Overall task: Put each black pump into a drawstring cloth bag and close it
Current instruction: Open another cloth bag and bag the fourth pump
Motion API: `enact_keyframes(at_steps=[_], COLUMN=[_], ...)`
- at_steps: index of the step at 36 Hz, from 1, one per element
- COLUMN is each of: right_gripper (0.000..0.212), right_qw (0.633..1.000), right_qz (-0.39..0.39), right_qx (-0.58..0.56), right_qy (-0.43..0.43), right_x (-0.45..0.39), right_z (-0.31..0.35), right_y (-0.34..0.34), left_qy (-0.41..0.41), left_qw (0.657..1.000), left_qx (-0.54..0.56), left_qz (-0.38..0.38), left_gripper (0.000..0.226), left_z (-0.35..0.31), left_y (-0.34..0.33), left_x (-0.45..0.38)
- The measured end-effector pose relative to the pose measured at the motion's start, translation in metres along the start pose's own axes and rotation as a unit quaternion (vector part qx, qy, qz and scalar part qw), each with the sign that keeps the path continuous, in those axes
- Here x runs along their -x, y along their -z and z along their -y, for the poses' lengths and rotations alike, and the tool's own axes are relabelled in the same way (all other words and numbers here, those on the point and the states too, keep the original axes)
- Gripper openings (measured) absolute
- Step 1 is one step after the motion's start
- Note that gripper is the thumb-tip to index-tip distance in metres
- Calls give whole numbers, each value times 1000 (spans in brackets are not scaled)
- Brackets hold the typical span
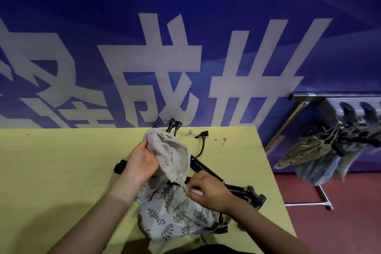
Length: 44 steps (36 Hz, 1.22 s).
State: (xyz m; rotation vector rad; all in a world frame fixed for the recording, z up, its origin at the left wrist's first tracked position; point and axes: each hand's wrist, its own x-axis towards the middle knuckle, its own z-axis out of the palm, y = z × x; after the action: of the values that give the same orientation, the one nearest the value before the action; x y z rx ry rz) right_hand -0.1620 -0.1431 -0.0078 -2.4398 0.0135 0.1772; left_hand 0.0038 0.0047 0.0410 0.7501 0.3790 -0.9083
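Note:
My left hand point(142, 161) grips the edge of a plain beige drawstring bag point(173, 154) and holds it up over the yellow table point(51, 167). My right hand point(208, 194) pinches the bag's drawstring end at its lower corner. Black pumps point(237, 187) lie crossed on the table under and behind the bag, one with a hose point(201, 148) curving away. Leaf-print cloth bags point(175, 220) lie heaped near the front edge, partly under my right forearm.
A few small metal pins point(221, 140) and a black clip point(203, 134) lie near the table's far edge. A metal rack point(309, 97) at the right holds several filled bags point(313, 159) hanging from it. A blue banner wall stands behind the table.

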Motion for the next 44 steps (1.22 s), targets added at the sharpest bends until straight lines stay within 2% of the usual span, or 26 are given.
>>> enact_keyframes(at_steps=[3,5,7,11,15,18,22,27,31,36,41,44], right_gripper=[15,15,16,15,21,30,37,30,22,21,25,21], right_qw=[985,951,913,872,848,844,857,865,864,875,863,846], right_qz=[-8,-49,-102,-187,-217,-231,-219,-204,-201,-162,-146,-196], right_qx=[-132,-232,-277,-242,-201,-171,-122,-78,-54,-19,-71,-137], right_qy=[-107,-199,-280,-383,-440,-453,-450,-451,-458,-457,-478,-476], right_x=[-6,-13,-22,-42,-64,-82,-106,-124,-127,-121,-102,-96], right_z=[-15,-36,-64,-126,-171,-185,-206,-222,-229,-232,-234,-213], right_y=[6,8,9,13,23,32,36,38,37,41,44,48], left_qy=[4,6,12,26,51,51,60,72,83,100,98,89], left_qw=[998,996,991,981,976,975,969,964,965,964,967,969], left_qx=[-57,-94,-133,-189,-204,-204,-215,-220,-217,-221,-223,-224], left_qz=[3,2,2,-26,-46,-71,-108,-127,-121,-108,-80,-59], left_gripper=[42,45,45,44,41,39,37,34,33,32,33,32], left_z=[5,10,15,27,36,39,37,35,39,45,46,41], left_y=[9,15,17,13,5,0,-3,1,5,10,9,10], left_x=[-6,-10,-14,-26,-46,-63,-86,-111,-124,-129,-121,-111])
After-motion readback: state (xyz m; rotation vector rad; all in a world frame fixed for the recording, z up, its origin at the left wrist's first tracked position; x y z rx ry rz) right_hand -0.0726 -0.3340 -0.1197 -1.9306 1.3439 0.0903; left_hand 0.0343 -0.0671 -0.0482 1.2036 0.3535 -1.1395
